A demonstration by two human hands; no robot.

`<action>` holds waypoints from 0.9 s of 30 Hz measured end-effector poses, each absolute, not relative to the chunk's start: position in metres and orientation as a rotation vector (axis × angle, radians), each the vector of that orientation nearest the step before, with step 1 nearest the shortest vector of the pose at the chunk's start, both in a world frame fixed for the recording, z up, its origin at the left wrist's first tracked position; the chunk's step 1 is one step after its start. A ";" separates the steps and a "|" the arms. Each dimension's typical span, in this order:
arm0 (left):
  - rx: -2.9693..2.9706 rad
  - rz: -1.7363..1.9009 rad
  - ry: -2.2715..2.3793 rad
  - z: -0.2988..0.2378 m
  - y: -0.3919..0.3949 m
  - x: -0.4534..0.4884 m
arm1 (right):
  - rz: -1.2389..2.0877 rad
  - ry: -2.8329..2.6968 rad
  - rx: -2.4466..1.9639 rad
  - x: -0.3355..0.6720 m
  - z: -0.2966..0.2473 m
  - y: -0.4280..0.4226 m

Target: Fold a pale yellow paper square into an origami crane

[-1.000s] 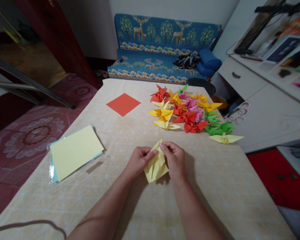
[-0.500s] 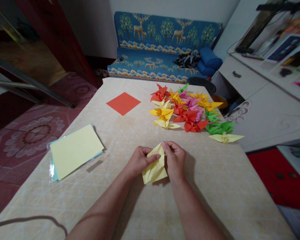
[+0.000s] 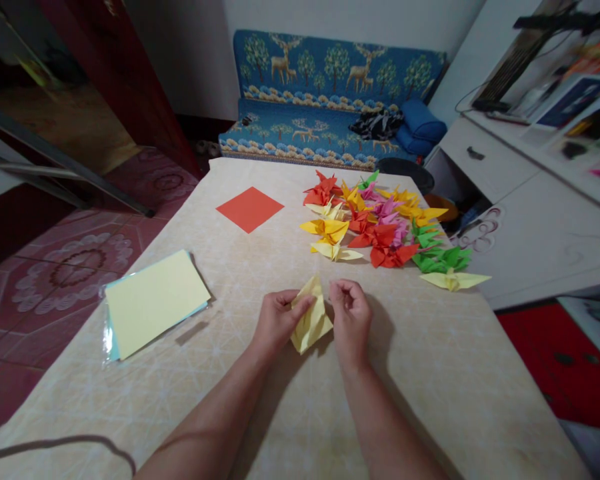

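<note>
My left hand [image 3: 279, 321] is closed on a piece of folded pale yellow paper [image 3: 312, 328], its thumb pressed over the front. The paper has creased layers and a pointed top, and it is held just above the table. Beside the paper's right edge, a small gap away, is my right hand [image 3: 351, 317]. Its fingers are curled in with the thumb against them, and nothing shows in them. Farther right on the table lies a group of folded paper cranes [image 3: 375, 235] in red, orange, pink, green and yellow.
A red paper square [image 3: 251, 210] lies flat toward the table's far left. At the left, a stack of yellow and blue paper sheets [image 3: 155, 300] rests on a clear plastic wrapper. A dark cord [image 3: 60, 440] crosses the near left corner. A blue sofa [image 3: 300, 127] stands beyond the table.
My right hand has come off the top of the yellow paper and moved slightly right. The paper has turned and looks narrower in my left hand.
</note>
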State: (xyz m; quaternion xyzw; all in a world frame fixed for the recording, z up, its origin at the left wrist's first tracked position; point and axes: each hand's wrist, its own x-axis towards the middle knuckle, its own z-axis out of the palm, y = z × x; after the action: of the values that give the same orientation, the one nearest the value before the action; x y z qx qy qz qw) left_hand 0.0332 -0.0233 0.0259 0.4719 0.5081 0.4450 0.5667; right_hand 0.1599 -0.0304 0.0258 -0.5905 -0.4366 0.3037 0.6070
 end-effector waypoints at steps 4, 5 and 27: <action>0.907 1.365 1.302 0.024 -0.017 0.029 | 0.626 -1.080 -1.322 0.152 0.026 -0.035; 0.867 1.418 1.300 0.024 -0.016 0.029 | 0.623 -1.142 -1.303 0.149 0.026 -0.036; 0.792 1.490 1.173 0.025 -0.018 0.032 | 0.864 -1.303 -1.338 0.144 0.027 -0.036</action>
State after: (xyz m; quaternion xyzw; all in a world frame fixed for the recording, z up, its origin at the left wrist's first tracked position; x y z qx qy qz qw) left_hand 0.0316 -0.0175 0.0253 0.3300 0.4885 0.6208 0.5169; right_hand 0.1436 -0.0359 0.0273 -0.5571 -0.5425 0.3597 0.5157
